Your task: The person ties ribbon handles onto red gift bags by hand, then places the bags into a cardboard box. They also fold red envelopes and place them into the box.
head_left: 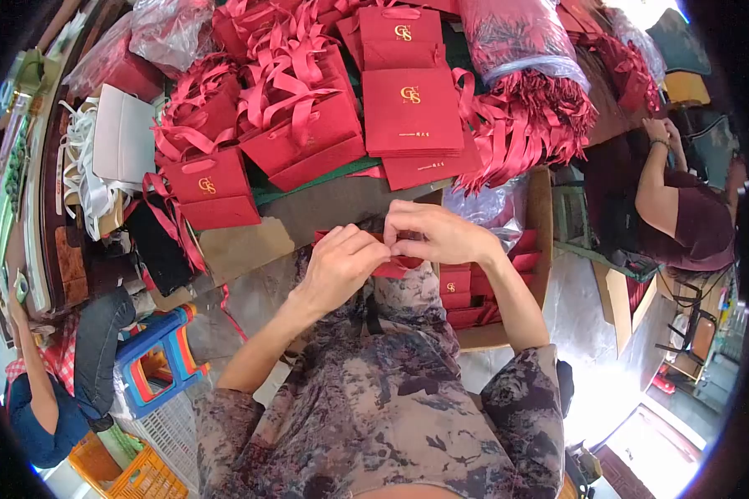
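Note:
My left hand [345, 264] and my right hand [434, 233] meet in front of my lap with their fingertips pinched together. Between and below them shows part of a red gift bag [398, 268], mostly hidden by the hands. Both hands are closed at its upper edge; whether a ribbon is in the fingers is too small to tell. Just beyond, on the table [324, 205], stand red gift bags [212, 185] with ribbon handles. A stack of flat red bags [414, 108] with gold print lies beside them.
At my right, a cardboard box [544, 241] holds more red bags. A plastic-wrapped bundle of ribboned bags [520, 50] lies at the back. White bags [123, 133] stand at the left, above a blue stool [154, 366]. One person [699, 208] sits at right, another [46, 407] at left.

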`<state>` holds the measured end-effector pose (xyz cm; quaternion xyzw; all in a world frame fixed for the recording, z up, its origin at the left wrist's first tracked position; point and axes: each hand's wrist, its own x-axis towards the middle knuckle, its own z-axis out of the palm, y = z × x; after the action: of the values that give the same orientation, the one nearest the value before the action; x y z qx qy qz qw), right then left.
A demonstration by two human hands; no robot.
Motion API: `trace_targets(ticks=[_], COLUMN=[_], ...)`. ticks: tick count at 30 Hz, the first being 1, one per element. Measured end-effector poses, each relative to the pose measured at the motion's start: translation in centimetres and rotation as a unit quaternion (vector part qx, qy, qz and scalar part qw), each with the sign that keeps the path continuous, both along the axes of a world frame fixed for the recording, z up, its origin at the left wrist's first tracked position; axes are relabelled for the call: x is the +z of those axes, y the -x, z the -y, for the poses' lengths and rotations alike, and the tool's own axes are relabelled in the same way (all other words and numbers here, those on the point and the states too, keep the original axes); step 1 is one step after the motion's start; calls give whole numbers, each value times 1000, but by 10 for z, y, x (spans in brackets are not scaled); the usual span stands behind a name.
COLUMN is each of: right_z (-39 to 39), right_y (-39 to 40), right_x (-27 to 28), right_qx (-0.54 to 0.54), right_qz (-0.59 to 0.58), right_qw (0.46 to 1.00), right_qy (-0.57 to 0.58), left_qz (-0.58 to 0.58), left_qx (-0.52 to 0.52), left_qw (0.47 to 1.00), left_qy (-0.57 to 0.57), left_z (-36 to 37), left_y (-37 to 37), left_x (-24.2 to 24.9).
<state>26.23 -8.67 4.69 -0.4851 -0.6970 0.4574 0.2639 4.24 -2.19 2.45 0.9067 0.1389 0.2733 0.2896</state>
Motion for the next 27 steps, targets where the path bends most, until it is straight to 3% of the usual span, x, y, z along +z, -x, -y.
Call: trace_targets(ticks=[1, 2, 3, 5, 7, 10, 15, 17, 19, 20, 22, 23, 24, 25, 27], right_z=[-4, -6, -10, -18, -25, -24, 24, 35, 45, 50, 53, 52, 51, 52, 47], right_y=[-2, -4, -7, -11, -10, 2, 15, 31, 33, 33, 29, 26, 24, 23, 36], right_x=[-3, -18, -18, -18, -14, -17, -10, -34, -55, -58, -50, -45, -40, -35, -32], right_qx=[14, 6, 9, -221, -247, -371, -289, -265, -269, -276, -279, -275, -306, -319, -356], right_qz=[-26, -47, -44, -79, -62, -18, 110, 223, 220, 207, 165, 165, -15, -193, -301], right_qw=[999, 996, 996, 969, 964, 917, 950, 928, 927, 934, 944, 945, 946, 889, 836], right_qy=[14, -81, -80, -74, -81, -145, -46, -139, -140, -93, -65, -66, 103, 267, 289], left_qz=[-6, -4, -16, -24, -79, -113, -104, -105, -125, -123, -17, -18, 7, 32, -1], left_qx=[-5, -4, -19, -29, 36, 73, 84, 78, 79, 82, 174, 178, 166, 153, 139], left_qw=[1000, 999, 998, 994, 991, 978, 966, 967, 963, 963, 984, 984, 986, 987, 969], left_qy=[31, 31, 66, 101, 102, 162, 221, 217, 225, 225, -23, -23, 4, 32, 206], left_z=[-2, -4, -6, -10, -17, -25, -41, -44, -45, -44, -35, -28, -16, -3, 27], left_y=[0, 1, 2, 0, -2, -5, -6, -9, -12, -14, -16, -12, -6, 0, 9], left_x=[0, -1, -2, -2, 1, 7, -4, -6, -6, -5, -3, -2, -1, 0, 0])
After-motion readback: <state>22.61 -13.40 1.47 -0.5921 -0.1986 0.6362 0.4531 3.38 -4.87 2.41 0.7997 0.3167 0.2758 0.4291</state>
